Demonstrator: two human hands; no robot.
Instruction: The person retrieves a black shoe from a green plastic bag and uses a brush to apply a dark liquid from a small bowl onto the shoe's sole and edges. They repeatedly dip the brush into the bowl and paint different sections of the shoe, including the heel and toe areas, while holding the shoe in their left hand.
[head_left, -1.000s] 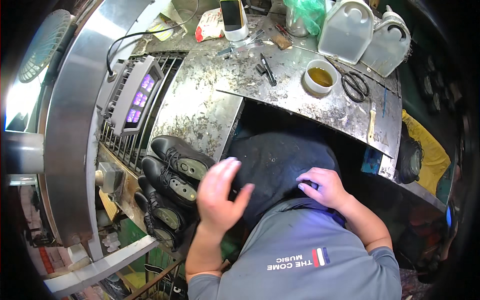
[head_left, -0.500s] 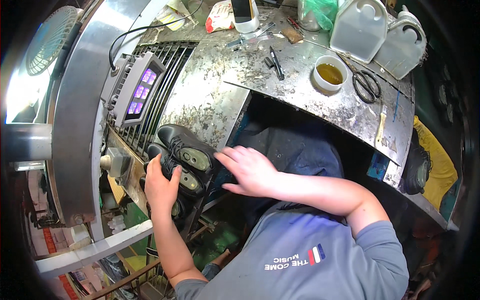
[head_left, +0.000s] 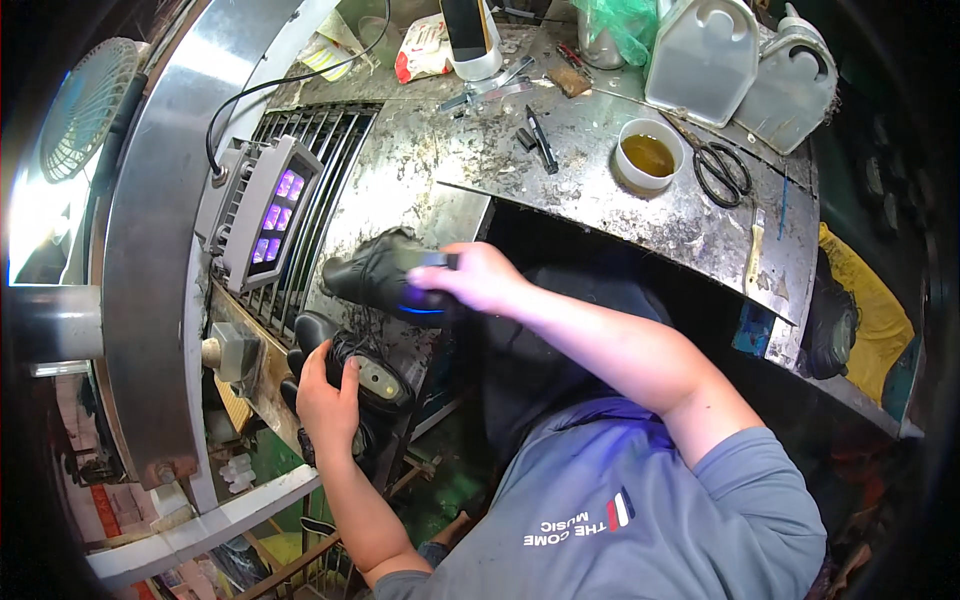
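Note:
Gripped at its heel end, a black lace-up shoe [head_left: 372, 277] is up over the metal worktop, toe pointing left, slightly smeared by motion. My right hand [head_left: 480, 280] is closed around that heel. A second black shoe [head_left: 375, 380] lies nearer to me at the worktop's left edge, its laces and greenish inside showing upward. My left hand [head_left: 328, 405] grips this shoe from its left side, thumb and forefinger on the upper. Part of another dark shoe, mostly hidden, sits below my left hand.
A lamp with glowing violet cells [head_left: 272, 215] stands beside a metal grille at left. On the worktop [head_left: 430, 130] are a black pen [head_left: 541, 140], a white bowl of amber liquid [head_left: 648, 155], black scissors [head_left: 722, 172], a brush [head_left: 755, 250] and plastic containers [head_left: 705, 65].
My right hand has taken hold of the farther shoe by its heel and lifted it up and away from the nearer one. My left hand stays on the nearer shoe.

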